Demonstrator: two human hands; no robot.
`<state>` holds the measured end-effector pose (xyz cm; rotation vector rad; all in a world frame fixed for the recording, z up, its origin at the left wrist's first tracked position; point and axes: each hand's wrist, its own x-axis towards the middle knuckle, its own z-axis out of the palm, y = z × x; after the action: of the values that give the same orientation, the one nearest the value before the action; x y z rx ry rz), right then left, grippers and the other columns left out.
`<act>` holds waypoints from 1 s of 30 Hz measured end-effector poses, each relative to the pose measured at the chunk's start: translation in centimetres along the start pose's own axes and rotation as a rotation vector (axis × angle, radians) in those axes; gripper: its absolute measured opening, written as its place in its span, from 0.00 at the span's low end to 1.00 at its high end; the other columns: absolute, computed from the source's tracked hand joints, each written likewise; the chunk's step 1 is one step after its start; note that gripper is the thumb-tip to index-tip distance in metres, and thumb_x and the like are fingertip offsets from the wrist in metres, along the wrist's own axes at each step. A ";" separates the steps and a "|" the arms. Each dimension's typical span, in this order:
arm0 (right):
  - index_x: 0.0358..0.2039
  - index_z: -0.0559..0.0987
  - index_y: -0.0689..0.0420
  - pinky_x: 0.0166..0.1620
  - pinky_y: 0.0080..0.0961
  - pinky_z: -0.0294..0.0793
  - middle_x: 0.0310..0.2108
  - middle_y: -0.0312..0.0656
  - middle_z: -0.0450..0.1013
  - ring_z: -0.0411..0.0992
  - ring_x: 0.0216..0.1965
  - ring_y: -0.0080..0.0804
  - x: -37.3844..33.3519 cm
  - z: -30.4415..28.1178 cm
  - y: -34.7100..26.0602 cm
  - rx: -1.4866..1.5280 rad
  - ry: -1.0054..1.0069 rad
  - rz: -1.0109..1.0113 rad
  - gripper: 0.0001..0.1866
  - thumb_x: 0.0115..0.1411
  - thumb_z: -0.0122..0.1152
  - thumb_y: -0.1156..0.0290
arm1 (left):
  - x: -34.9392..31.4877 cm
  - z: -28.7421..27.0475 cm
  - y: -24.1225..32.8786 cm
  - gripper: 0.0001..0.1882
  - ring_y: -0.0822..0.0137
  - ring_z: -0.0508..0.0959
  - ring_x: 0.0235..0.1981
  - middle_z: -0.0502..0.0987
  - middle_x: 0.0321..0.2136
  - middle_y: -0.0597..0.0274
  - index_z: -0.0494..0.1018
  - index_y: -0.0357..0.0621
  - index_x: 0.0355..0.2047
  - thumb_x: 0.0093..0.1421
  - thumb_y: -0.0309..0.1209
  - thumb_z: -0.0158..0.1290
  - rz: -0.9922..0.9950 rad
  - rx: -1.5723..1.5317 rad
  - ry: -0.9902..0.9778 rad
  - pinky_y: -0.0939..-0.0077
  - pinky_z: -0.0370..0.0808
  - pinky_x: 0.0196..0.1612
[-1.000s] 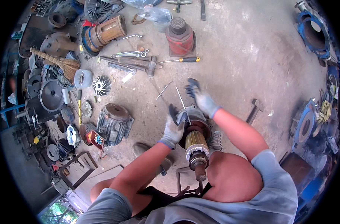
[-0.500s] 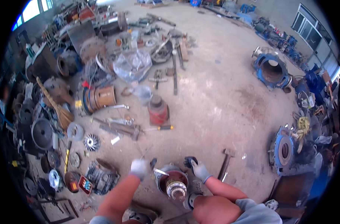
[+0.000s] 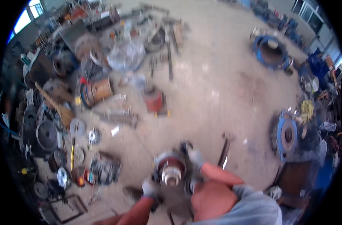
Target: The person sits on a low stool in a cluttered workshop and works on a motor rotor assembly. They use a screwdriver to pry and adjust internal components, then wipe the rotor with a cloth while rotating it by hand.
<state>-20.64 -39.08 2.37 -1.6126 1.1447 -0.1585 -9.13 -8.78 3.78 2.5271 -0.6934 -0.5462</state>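
Observation:
In front of me stands a round metal housing [image 3: 158, 160] with a dark red inside and a stepped, shiny shaft part [image 3: 171, 175] at its middle. My right hand [image 3: 194, 156], in a pale glove with dark fingertips, is close against the housing's right rim. Motion smears its fingers, so its grip does not show. Low on the left of the housing is my left hand [image 3: 150, 188], gloved too and blurred. Its fingers are hidden or smeared, and I see no tool in it.
A sledgehammer [image 3: 225, 150] lies to the right. Further off stand a red jack-like block [image 3: 153, 100] and an orange-brown cylinder [image 3: 102, 92]. Metal parts and a broom [image 3: 60, 107] crowd the left. Blue ring-shaped castings [image 3: 281, 133] are on the right.
My left hand has come down and toward me, from above left of the housing to its lower left side. The silver bar-like piece near it no longer shows. The whole view has shifted.

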 end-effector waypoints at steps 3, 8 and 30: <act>0.56 0.84 0.61 0.59 0.42 0.78 0.52 0.62 0.82 0.80 0.55 0.57 -0.3 -0.8 4.1 0.261 -0.008 0.021 0.32 0.78 0.48 0.43 | 2.6 0.6 -1.2 0.18 0.39 0.86 0.36 0.85 0.32 0.43 0.85 0.45 0.38 0.66 0.47 0.59 -0.040 0.142 -0.043 0.43 0.82 0.39; 0.60 0.80 0.62 0.51 0.29 0.82 0.46 0.46 0.84 0.83 0.45 0.32 1.3 -1.2 3.2 0.547 -0.180 -0.135 0.19 0.80 0.50 0.64 | 8.9 -4.0 2.3 0.28 0.68 0.81 0.21 0.82 0.21 0.63 0.82 0.38 0.37 0.77 0.52 0.48 -0.200 -0.308 -0.049 0.66 0.77 0.25; 0.61 0.80 0.65 0.53 0.25 0.80 0.50 0.42 0.83 0.80 0.47 0.25 -2.3 -6.1 -5.6 0.589 -0.534 -0.028 0.19 0.78 0.51 0.69 | 17.3 -5.1 11.7 0.22 0.45 0.83 0.45 0.84 0.44 0.51 0.83 0.46 0.50 0.53 0.23 0.67 0.781 -0.044 -0.308 0.55 0.79 0.52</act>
<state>-22.36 -41.96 10.31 -1.0514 0.5840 -0.0651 2.72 -25.74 9.75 1.9118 -1.6424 -0.6391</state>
